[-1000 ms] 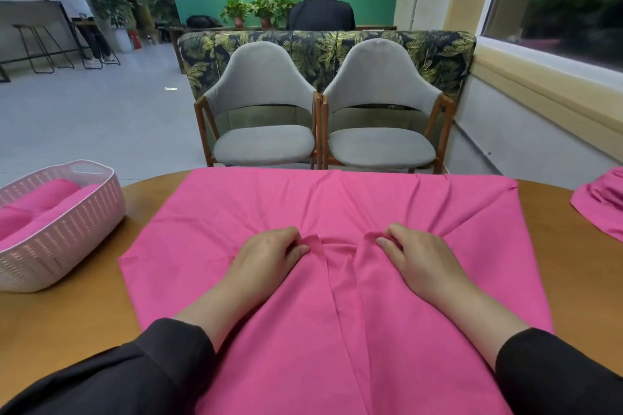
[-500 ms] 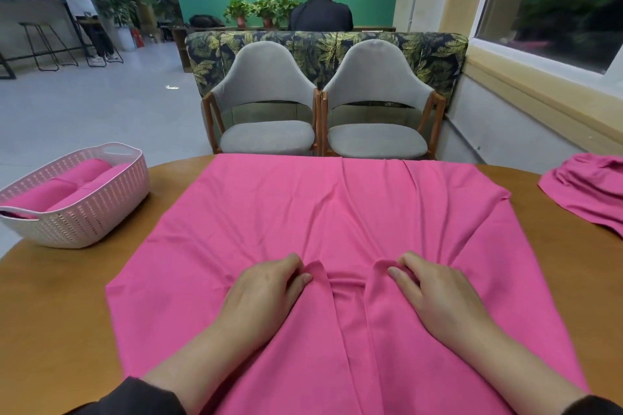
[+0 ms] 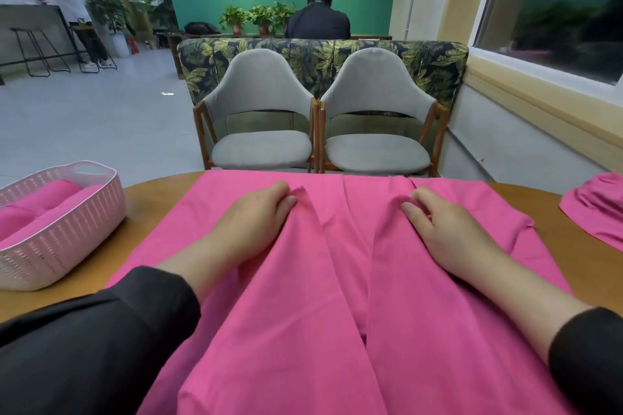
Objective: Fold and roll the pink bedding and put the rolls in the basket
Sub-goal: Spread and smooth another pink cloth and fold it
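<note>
We are in the folding step, as we judge it: both side flaps of the sheet (image 3: 337,296) are being brought in toward the middle, and doing this well means running the two edges straight and even, pressing flat from the near end to the far end, and leaving the long strip an even width so it rolls tight later. Our left hand (image 3: 256,216) lies palm down on the left flap, fingers together and lightly bent, the tips at the flap's raised edge; we cannot tell whether the thumb pinches the cloth underneath. Our right hand (image 3: 445,229) lies likewise on the right flap, fingers together and curled a little over its edge near the far end. We should watch the ridge by the left fingertips, which could set as a crease. The sheet is bright pink, thin and matte, spread over the round table (image 3: 573,229), reaching from its far edge to our lap, with a narrow gap between the two flaps down the middle. Two pink rolls (image 3: 43,205) already lie in the basket (image 3: 67,246) at left; another pink piece (image 3: 600,209) waits at right.
</note>
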{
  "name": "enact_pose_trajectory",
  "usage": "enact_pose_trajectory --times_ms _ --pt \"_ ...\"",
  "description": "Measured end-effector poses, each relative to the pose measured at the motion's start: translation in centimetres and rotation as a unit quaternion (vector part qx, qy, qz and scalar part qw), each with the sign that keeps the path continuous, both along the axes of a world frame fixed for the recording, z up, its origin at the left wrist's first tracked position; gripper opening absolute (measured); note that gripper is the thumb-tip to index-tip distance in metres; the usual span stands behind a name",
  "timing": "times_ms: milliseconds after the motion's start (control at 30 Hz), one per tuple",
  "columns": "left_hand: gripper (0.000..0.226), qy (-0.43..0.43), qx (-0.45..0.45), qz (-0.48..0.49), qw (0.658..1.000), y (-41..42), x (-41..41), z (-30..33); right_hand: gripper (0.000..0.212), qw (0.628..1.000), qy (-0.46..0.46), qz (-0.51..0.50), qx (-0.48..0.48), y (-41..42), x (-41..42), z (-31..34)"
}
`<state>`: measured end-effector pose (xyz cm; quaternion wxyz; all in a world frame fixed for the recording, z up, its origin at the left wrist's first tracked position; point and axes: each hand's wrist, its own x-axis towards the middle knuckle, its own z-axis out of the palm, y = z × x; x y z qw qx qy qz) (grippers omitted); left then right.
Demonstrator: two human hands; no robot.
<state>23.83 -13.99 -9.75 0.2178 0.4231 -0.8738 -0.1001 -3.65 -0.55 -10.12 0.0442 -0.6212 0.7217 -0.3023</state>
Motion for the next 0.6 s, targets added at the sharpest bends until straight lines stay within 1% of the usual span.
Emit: enact_pose_trajectory --times_ms 133,200,233,300,333,367,400,467,600 --pt "0.027 -0.074 0.03 0.001 0.997 -5.6 -2.1 -2.0 0.029 0.996 0.03 -0.005 0.087 -5.4 -1.0 -1.2" --pt "0.035 -0.106 0.044 -0.015 0.993 -8.1 -3.4 -3.2 0.03 0.991 0.034 0.001 0.126 -7.8 -1.4 -2.5" --pt "0.04 -0.116 0.05 -0.023 0.992 -9.0 -4.0 -3.9 0.028 0.989 0.033 0.008 0.141 -8.9 -1.6 -3.2" --pt "0.049 -0.141 0.06 -0.033 0.988 -10.4 -4.9 -5.2 0.017 0.984 0.028 0.024 0.176 -10.9 -1.8 -4.2" --pt "0.052 -0.156 0.06 -0.033 0.985 -10.9 -5.0 -5.8 0.024 0.981 0.035 0.034 0.187 -11.8 -1.7 -4.5" --pt "0.053 -0.163 0.057 -0.027 0.985 -11.3 -5.0 -6.3 0.037 0.977 0.05 0.044 0.202 -12.5 -1.3 -4.5" --pt "0.054 -0.163 0.056 -0.018 0.985 -11.7 -4.9 -6.7 0.046 0.973 0.068 0.053 0.214 -13.1 -1.0 -4.5" --pt "0.054 -0.159 0.054 -0.002 0.986 -12.2 -4.3 -7.0 0.052 0.966 0.094 0.062 0.231 -13.9 -0.2 -4.5" --pt "0.053 -0.147 0.051 0.026 0.987 -13.0 -2.4 -7.0 0.056 0.965 0.134 0.073 0.213 -15.2 0.7 -5.2"
